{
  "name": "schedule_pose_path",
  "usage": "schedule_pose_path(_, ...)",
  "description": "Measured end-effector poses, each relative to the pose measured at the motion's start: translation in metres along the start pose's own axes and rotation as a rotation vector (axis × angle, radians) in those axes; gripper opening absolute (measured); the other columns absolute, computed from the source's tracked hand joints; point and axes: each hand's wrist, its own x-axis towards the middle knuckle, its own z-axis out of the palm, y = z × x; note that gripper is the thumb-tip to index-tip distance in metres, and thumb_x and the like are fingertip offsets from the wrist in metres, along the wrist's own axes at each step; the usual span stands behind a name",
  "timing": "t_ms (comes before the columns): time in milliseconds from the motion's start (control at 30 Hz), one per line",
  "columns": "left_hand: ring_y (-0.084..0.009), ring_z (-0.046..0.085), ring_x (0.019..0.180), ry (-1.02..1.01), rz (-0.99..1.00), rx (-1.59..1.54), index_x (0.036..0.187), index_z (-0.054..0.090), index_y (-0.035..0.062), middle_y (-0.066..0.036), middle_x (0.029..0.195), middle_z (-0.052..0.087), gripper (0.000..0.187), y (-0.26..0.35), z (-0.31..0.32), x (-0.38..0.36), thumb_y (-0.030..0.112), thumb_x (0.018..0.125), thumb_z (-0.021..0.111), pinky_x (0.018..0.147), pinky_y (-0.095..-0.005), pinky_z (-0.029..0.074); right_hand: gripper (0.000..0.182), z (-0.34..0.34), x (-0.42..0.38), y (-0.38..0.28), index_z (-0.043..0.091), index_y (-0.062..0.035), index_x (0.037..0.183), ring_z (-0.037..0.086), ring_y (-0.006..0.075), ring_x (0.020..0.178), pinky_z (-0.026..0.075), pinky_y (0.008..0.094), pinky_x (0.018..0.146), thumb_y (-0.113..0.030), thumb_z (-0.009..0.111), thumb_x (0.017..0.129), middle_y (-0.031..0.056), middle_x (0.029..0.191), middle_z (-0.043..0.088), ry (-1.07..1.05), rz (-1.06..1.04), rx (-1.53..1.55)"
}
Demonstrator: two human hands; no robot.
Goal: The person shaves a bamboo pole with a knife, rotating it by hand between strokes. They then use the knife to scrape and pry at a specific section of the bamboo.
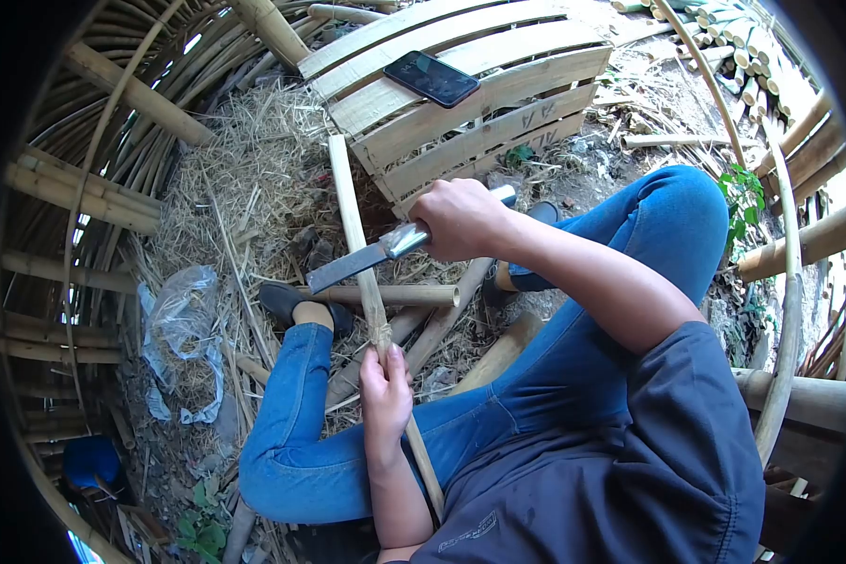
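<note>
A split bamboo strip [351,211] slants from beside the slatted crate down across my lap. My left hand [386,393] is closed around it just below a node, thumb laid along the strip. Higher up, my right hand [461,218] grips the handle of a knife [346,269], its fingers wrapped round. The handle has a shiny silvery wrapping near the blade, and its end sticks out past my fist. The dark, straight blade lies crosswise over the strip, overlapping it above my left hand.
A wooden slatted crate [479,146] stands ahead with a phone [431,78] on top. Bamboo pieces [399,295] lie between my feet. Straw shavings [244,160] and a clear plastic bag [184,315] are at left. Cut bamboo poles [747,52] are piled far right; bamboo walls surround me.
</note>
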Motion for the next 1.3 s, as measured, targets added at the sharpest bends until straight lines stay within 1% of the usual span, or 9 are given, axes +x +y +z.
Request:
schedule_pose_path(167, -0.0018, 0.040, 0.051, 0.041, -0.024, -0.021, 0.099, 0.057, 0.0034, 0.006, 0.064, 0.044, 0.023, 0.009, -0.002, -0.002, 0.023, 0.108, 0.048, 0.045, -0.0211, 0.032, 0.013, -0.007, 0.001, 0.001, 0.070, -0.0084, 0.073, 0.069, 0.0376, 0.070, 0.056, 0.0477, 0.067, -0.021, 0.071, 0.070, 0.0157, 0.070, 0.068, 0.007, 0.025, -0.012)
schedule_pose_path(267, -0.0028, 0.042, 0.051, 0.092, 0.159, 0.188, 0.099, 0.059, 0.0008, 0.004, 0.062, 0.046, 0.024, 0.008, -0.001, -0.003, 0.020, 0.108, 0.048, 0.047, -0.0232, 0.033, 0.013, -0.015, 0.001, 0.005, 0.070, -0.0085, 0.073, 0.069, 0.0374, 0.070, 0.057, 0.0476, 0.067, -0.021, 0.071, 0.070, 0.0157, 0.070, 0.068, 0.026, 0.029, -0.010)
schedule_pose_path(467, -0.0043, 0.043, 0.051, 0.127, 0.286, 0.304, 0.097, 0.057, 0.0008, 0.002, 0.062, 0.047, 0.025, 0.003, 0.006, -0.004, 0.020, 0.108, 0.046, 0.047, -0.0246, 0.034, 0.013, -0.036, 0.002, 0.017, 0.072, -0.0079, 0.075, 0.069, 0.0363, 0.069, 0.056, 0.0465, 0.068, -0.021, 0.072, 0.070, 0.0163, 0.070, 0.068, 0.090, 0.085, -0.033)
schedule_pose_path(567, -0.0003, 0.033, 0.051, -0.041, 0.159, 0.123, 0.099, 0.048, 0.0087, 0.007, 0.066, 0.037, 0.024, 0.000, 0.008, -0.005, 0.030, 0.110, 0.045, 0.042, -0.0189, 0.026, 0.018, -0.036, 0.001, 0.019, 0.071, -0.0063, 0.074, 0.069, 0.0364, 0.069, 0.057, 0.0462, 0.068, -0.024, 0.073, 0.072, 0.0170, 0.070, 0.068, 0.041, 0.096, -0.049)
schedule_pose_path(667, -0.0040, 0.043, 0.050, -0.138, -0.134, -0.077, 0.092, 0.048, 0.0050, 0.004, 0.062, 0.045, 0.027, 0.004, 0.011, -0.010, 0.026, 0.109, 0.045, 0.044, -0.0239, 0.033, 0.023, -0.037, -0.005, 0.012, 0.071, -0.0042, 0.073, 0.069, 0.0369, 0.069, 0.057, 0.0461, 0.067, -0.027, 0.072, 0.073, 0.0180, 0.071, 0.069, -0.093, 0.106, -0.042)
schedule_pose_path(800, -0.0130, 0.048, 0.049, 0.063, 0.093, 0.299, 0.088, 0.051, 0.0009, -0.003, 0.058, 0.050, 0.033, -0.019, 0.016, -0.002, 0.026, 0.109, 0.044, 0.048, -0.0326, 0.037, 0.027, -0.024, -0.003, 0.001, 0.074, -0.0037, 0.081, 0.072, 0.0362, 0.076, 0.059, 0.0448, 0.071, -0.030, 0.072, 0.074, 0.0199, 0.080, 0.073, -0.173, 0.162, -0.087)
schedule_pose_path(900, -0.0172, 0.050, 0.049, 0.141, 0.168, 0.399, 0.088, 0.053, -0.0010, -0.007, 0.058, 0.051, 0.034, -0.013, 0.020, -0.004, 0.024, 0.108, 0.044, 0.050, -0.0363, 0.039, 0.028, -0.010, 0.000, 0.006, 0.074, -0.0038, 0.083, 0.073, 0.0360, 0.076, 0.060, 0.0451, 0.071, -0.030, 0.073, 0.074, 0.0193, 0.080, 0.073, -0.146, 0.160, -0.084)
schedule_pose_path(1167, -0.0088, 0.045, 0.049, 0.126, 0.072, 0.197, 0.093, 0.055, 0.0016, -0.001, 0.059, 0.048, 0.033, -0.017, 0.008, 0.005, 0.029, 0.109, 0.045, 0.047, -0.0297, 0.036, 0.026, -0.006, -0.002, 0.005, 0.075, -0.0079, 0.083, 0.072, 0.0360, 0.078, 0.059, 0.0453, 0.074, -0.032, 0.077, 0.072, 0.0173, 0.078, 0.072, -0.138, 0.135, -0.032)
schedule_pose_path(1300, -0.0023, 0.037, 0.049, 0.087, -0.025, 0.028, 0.095, 0.053, 0.0038, 0.005, 0.060, 0.042, 0.033, -0.007, 0.008, 0.002, 0.031, 0.110, 0.044, 0.044, -0.0224, 0.028, 0.026, -0.009, -0.004, 0.002, 0.072, -0.0039, 0.081, 0.070, 0.0374, 0.073, 0.058, 0.0462, 0.071, -0.029, 0.075, 0.073, 0.0185, 0.074, 0.070, -0.126, 0.107, 0.089)
